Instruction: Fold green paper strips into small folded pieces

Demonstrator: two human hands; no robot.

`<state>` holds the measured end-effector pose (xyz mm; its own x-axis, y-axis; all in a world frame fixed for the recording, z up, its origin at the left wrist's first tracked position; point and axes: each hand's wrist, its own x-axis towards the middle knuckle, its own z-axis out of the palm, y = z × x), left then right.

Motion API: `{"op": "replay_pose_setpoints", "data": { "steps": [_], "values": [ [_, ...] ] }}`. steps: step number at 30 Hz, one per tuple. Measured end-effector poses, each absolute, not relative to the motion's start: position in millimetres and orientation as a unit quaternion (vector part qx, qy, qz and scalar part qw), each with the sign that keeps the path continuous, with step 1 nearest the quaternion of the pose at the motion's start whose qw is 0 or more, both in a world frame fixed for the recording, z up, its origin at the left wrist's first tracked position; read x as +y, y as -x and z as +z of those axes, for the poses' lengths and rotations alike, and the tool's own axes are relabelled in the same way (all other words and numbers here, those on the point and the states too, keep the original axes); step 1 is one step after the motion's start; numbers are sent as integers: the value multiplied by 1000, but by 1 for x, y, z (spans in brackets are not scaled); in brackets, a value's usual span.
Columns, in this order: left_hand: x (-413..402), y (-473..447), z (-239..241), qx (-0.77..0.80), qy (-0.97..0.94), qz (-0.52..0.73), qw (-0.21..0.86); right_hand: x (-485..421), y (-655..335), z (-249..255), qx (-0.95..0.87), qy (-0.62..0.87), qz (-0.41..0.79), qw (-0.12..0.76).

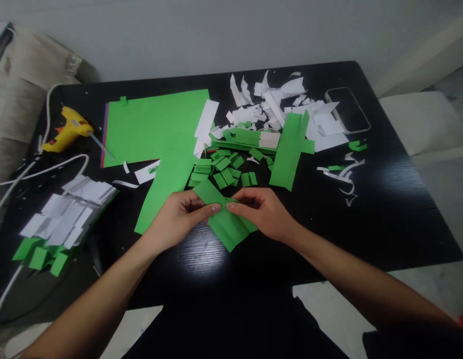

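Both hands hold a creased piece of green paper [229, 227] above the near middle of the table. My left hand [175, 217] pinches its upper left part, thumb on top. From the other side, my right hand [267, 212] grips it with thumb and fingers, the two thumbs almost meeting. The fingers beneath the paper are partly hidden. Just beyond the hands lies a heap of small folded green paper pieces [224, 169]. A long green strip [166, 192] runs under my left hand, and another folded green strip [287, 152] rests farther right.
A yellow glue gun [69, 129] lies at the left with white cords around it. Green sheets [152, 124] are stacked at the back. White paper scraps [272, 99] pile up near a phone [347, 109]. Folded white pieces [67, 212] sit at the left on green ones.
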<state>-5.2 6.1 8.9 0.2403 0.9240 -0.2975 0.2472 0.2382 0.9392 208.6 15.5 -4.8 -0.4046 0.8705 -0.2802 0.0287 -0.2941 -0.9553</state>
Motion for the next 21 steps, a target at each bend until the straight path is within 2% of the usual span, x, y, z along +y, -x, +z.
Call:
{"op": "replay_pose_setpoints", "data": {
  "steps": [13,21],
  "values": [
    [2,3,6,521,-554,281,585,15,-209,-2,-522,454,665,282],
    [7,6,8,493,-568,258,607,13,-207,-3,-534,459,632,324]
  ]
}}
